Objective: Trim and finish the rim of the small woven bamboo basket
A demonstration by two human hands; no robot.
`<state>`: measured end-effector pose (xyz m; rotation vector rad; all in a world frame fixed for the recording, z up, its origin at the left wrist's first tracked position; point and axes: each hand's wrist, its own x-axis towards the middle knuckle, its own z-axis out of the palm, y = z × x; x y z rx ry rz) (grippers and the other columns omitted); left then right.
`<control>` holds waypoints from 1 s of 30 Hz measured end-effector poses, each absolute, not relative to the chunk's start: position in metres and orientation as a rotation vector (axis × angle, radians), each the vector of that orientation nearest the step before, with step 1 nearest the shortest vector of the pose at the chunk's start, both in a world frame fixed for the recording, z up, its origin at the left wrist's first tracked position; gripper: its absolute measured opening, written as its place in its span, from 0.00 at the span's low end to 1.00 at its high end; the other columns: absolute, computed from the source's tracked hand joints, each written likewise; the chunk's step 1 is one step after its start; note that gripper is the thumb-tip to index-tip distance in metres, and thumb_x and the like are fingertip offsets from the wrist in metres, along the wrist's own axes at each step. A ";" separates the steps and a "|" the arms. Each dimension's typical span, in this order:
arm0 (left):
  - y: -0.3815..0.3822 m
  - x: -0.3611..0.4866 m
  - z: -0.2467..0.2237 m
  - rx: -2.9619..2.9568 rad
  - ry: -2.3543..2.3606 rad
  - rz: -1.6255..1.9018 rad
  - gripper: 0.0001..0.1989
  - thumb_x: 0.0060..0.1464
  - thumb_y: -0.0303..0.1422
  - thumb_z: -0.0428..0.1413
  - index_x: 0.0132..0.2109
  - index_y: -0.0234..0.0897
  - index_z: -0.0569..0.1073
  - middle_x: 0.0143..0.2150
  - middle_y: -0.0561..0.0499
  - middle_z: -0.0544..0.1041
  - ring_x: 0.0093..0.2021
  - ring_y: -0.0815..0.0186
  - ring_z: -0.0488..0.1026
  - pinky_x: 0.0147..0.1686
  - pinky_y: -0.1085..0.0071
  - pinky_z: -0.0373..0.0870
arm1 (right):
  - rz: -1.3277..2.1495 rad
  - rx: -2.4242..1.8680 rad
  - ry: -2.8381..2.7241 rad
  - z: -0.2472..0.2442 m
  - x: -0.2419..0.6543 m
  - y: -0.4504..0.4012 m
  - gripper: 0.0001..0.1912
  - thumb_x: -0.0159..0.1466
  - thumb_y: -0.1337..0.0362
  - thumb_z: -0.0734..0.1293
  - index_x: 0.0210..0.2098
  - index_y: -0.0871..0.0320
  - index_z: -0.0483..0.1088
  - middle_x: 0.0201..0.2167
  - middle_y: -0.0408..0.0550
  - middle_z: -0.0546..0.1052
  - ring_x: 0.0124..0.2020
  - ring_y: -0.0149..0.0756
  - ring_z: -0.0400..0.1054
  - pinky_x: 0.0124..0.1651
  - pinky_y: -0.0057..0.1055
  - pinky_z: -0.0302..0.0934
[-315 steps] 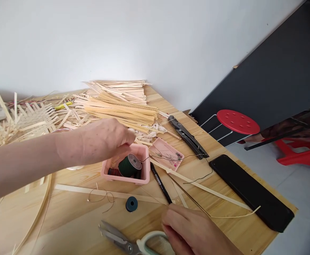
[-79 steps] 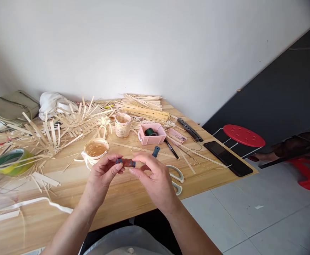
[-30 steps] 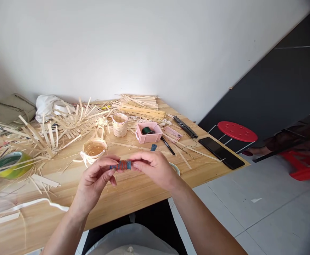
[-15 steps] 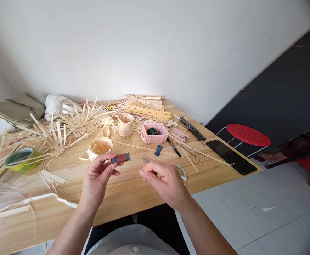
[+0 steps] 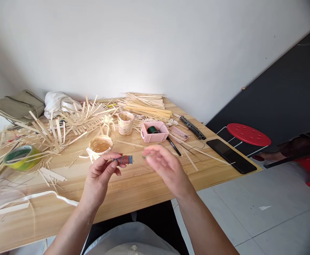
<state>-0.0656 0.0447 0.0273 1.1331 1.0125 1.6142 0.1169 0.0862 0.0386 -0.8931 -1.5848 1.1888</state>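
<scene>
A small blue spool wound with red thread [image 5: 126, 159] is pinched on its side between the thumb and fingers of my left hand [image 5: 100, 177], above the table. My right hand [image 5: 167, 170] is raised to the right of the spool, apart from it and blurred by motion. Something small and thin shows at its fingertips, too smeared to make out. Just behind my left hand stands a small woven basket [image 5: 100, 144]; a second woven basket [image 5: 125, 123] is farther back.
A pink crate [image 5: 155, 136] with dark green thread, a black pen [image 5: 174, 146], a cutter [image 5: 192, 128] and a phone [image 5: 231, 156] lie on the right. Loose strips [image 5: 56, 138] and green-yellow tape [image 5: 24, 161] cover the left. A red stool [image 5: 248, 134] stands beyond.
My right hand has risen and turned, its fingers less curled, and now hides the blue spool and scissors on the table. My left hand has shifted slightly right with its spool.
</scene>
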 end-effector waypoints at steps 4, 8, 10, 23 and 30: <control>0.043 -0.065 0.024 1.205 0.994 1.562 0.06 0.54 0.32 0.56 0.39 0.39 0.76 0.44 0.47 0.74 0.34 0.68 0.72 0.29 0.75 0.70 | 1.318 -0.878 -1.644 0.040 0.099 0.087 0.11 0.56 0.62 0.67 0.39 0.57 0.69 0.35 0.45 0.75 0.36 0.33 0.70 0.39 0.31 0.64; 0.043 -0.070 0.024 1.368 1.097 1.509 0.10 0.56 0.34 0.53 0.45 0.43 0.73 0.48 0.46 0.72 0.42 0.63 0.72 0.34 0.71 0.70 | 1.274 -0.912 -1.596 0.040 0.092 0.087 0.08 0.56 0.62 0.66 0.35 0.58 0.70 0.29 0.44 0.74 0.31 0.32 0.68 0.35 0.29 0.63; 0.046 -0.074 0.025 1.579 1.250 1.549 0.10 0.52 0.32 0.57 0.44 0.44 0.74 0.47 0.47 0.72 0.47 0.61 0.69 0.42 0.68 0.68 | 1.244 -0.934 -1.616 0.040 0.094 0.087 0.09 0.56 0.62 0.66 0.36 0.58 0.70 0.30 0.44 0.74 0.31 0.32 0.68 0.35 0.29 0.63; 0.051 -0.078 0.037 2.166 1.394 1.565 0.03 0.50 0.30 0.57 0.29 0.41 0.73 0.32 0.51 0.71 0.35 0.64 0.68 0.38 0.68 0.65 | 1.253 -0.942 -1.496 0.040 0.094 0.087 0.10 0.55 0.59 0.68 0.32 0.59 0.69 0.24 0.42 0.72 0.25 0.30 0.67 0.27 0.26 0.63; 0.046 -0.078 0.030 1.945 1.313 1.625 0.03 0.51 0.27 0.57 0.30 0.40 0.72 0.33 0.51 0.73 0.35 0.65 0.70 0.37 0.70 0.66 | 1.484 -0.861 -1.256 0.030 0.088 0.088 0.14 0.52 0.56 0.70 0.32 0.60 0.68 0.22 0.42 0.73 0.23 0.29 0.67 0.24 0.25 0.62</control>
